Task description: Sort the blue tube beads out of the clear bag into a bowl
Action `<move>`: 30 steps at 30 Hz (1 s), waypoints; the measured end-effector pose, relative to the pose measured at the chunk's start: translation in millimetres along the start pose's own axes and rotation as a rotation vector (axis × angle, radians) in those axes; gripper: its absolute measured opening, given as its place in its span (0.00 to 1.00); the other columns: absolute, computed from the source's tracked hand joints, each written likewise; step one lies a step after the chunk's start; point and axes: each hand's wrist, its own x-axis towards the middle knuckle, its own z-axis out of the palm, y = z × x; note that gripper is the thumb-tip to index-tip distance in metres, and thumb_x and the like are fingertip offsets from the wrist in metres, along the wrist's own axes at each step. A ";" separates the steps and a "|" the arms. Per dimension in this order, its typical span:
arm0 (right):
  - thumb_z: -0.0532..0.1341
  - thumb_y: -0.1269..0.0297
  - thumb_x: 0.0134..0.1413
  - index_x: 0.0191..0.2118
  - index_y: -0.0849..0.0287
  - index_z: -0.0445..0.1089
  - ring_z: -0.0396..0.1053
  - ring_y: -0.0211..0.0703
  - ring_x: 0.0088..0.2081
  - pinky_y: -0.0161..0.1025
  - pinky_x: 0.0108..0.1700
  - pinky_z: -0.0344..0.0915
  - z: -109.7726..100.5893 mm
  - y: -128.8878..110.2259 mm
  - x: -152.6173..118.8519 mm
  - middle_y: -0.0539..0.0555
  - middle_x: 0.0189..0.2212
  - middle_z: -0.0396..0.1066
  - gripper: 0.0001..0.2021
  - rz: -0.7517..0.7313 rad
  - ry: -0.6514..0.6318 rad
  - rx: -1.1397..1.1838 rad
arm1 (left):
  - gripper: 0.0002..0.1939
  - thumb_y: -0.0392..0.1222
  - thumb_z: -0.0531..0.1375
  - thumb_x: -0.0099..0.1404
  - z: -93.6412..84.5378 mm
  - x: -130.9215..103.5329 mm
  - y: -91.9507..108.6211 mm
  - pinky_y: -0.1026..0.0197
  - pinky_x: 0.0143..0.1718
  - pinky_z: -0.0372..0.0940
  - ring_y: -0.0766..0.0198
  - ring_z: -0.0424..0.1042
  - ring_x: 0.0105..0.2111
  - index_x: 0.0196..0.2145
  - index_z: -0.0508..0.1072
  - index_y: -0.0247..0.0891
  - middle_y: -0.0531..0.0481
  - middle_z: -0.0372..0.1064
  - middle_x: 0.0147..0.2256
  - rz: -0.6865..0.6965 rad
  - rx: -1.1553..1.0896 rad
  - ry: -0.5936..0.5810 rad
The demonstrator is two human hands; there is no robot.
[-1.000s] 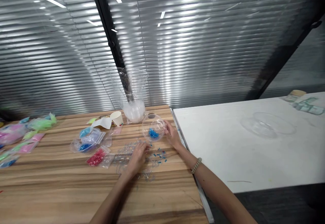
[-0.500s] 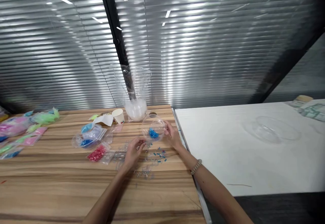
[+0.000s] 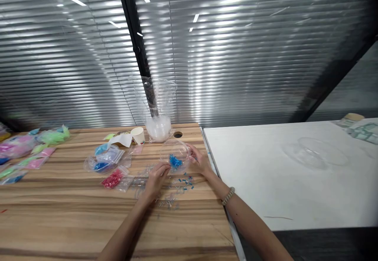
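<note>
A clear round plastic container (image 3: 180,150) holding a heap of small blue pieces (image 3: 175,161) is tilted above the wooden table. My right hand (image 3: 198,159) grips its right rim between thumb and fingers. At the container's lower left, my left hand (image 3: 159,172) has its fingers pinched together; whatever they hold is too small to make out. Loose blue pieces (image 3: 186,181) are scattered below the container, and clear ones (image 3: 169,202) lie nearer the front.
Left of my hands are a bag of red pieces (image 3: 113,178), bags with blue pieces (image 3: 102,165) and a paper cup (image 3: 138,135). Behind stands a bag of white balls (image 3: 158,128). A white table (image 3: 265,174) adjoins at right; colourful bags (image 3: 44,152) lie far left.
The container has moved slightly left and tilted differently, uncovering the round hole in the table behind it. My right hand has shifted a little left with it.
</note>
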 end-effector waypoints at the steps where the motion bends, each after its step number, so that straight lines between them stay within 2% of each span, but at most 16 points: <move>1: 0.50 0.49 0.57 0.57 0.62 0.58 0.68 0.43 0.36 0.40 0.39 0.67 0.0 0.4 0.0 0.58 0.41 0.68 0.28 -0.009 0.000 -0.001 | 0.14 0.44 0.51 0.67 0.5 0.3 -0.8 0.57 0.44 0.67 0.61 0.72 0.40 0.34 0.74 0.38 0.46 0.73 0.38 0.008 0.004 -0.006; 6: 0.50 0.51 0.57 0.57 0.62 0.58 0.68 0.42 0.33 0.39 0.38 0.66 0.5 2.2 -0.1 0.56 0.37 0.68 0.27 0.007 0.010 -0.008 | 0.15 0.38 0.48 0.69 1.7 2.5 -1.3 0.53 0.49 0.65 0.59 0.68 0.46 0.43 0.73 0.37 0.43 0.70 0.45 0.115 0.029 -0.118; 10: 0.49 0.51 0.57 0.57 0.63 0.59 0.68 0.42 0.33 0.39 0.38 0.65 -0.8 -4.1 1.2 0.55 0.34 0.68 0.27 0.060 0.061 -0.062 | 0.14 0.38 0.48 0.69 -1.8 3.8 5.0 0.50 0.53 0.61 0.58 0.65 0.49 0.45 0.71 0.38 0.43 0.69 0.46 0.161 0.085 -0.170; 13: 0.49 0.51 0.57 0.55 0.65 0.60 0.68 0.43 0.32 0.38 0.37 0.65 -2.2 -11.5 3.1 0.55 0.34 0.69 0.26 0.121 0.146 -0.094 | 0.13 0.40 0.48 0.69 -5.2 4.1 11.9 0.51 0.51 0.61 0.58 0.66 0.47 0.44 0.71 0.38 0.43 0.69 0.43 0.156 0.136 -0.186; 17: 0.48 0.52 0.59 0.56 0.68 0.59 0.68 0.43 0.31 0.37 0.35 0.65 -3.5 -15.3 4.6 0.55 0.32 0.69 0.27 0.155 0.208 -0.105 | 0.14 0.40 0.48 0.69 -6.3 3.8 16.6 0.51 0.51 0.60 0.57 0.65 0.47 0.45 0.71 0.38 0.43 0.69 0.44 0.156 0.164 -0.298; 20: 0.49 0.52 0.58 0.55 0.67 0.59 0.68 0.43 0.32 0.37 0.37 0.65 -3.9 -15.1 4.8 0.56 0.34 0.69 0.26 0.167 0.217 -0.114 | 0.15 0.41 0.49 0.69 -5.2 3.1 13.8 0.50 0.53 0.59 0.56 0.64 0.49 0.48 0.70 0.39 0.44 0.68 0.47 0.160 0.161 -0.354; 25: 0.49 0.52 0.58 0.55 0.65 0.59 0.68 0.43 0.32 0.37 0.35 0.66 -3.8 -17.1 5.4 0.56 0.33 0.69 0.26 0.174 0.214 -0.102 | 0.19 0.42 0.46 0.70 -3.6 0.5 7.1 0.49 0.54 0.57 0.55 0.62 0.53 0.56 0.62 0.38 0.42 0.65 0.51 0.098 0.209 -0.433; 30: 0.49 0.53 0.58 0.55 0.64 0.59 0.68 0.42 0.31 0.36 0.35 0.66 -4.0 -17.6 5.0 0.55 0.33 0.69 0.25 0.174 0.204 -0.097 | 0.20 0.43 0.46 0.70 -3.2 -0.8 8.6 0.50 0.54 0.57 0.55 0.62 0.53 0.57 0.61 0.39 0.42 0.64 0.52 0.091 0.214 -0.458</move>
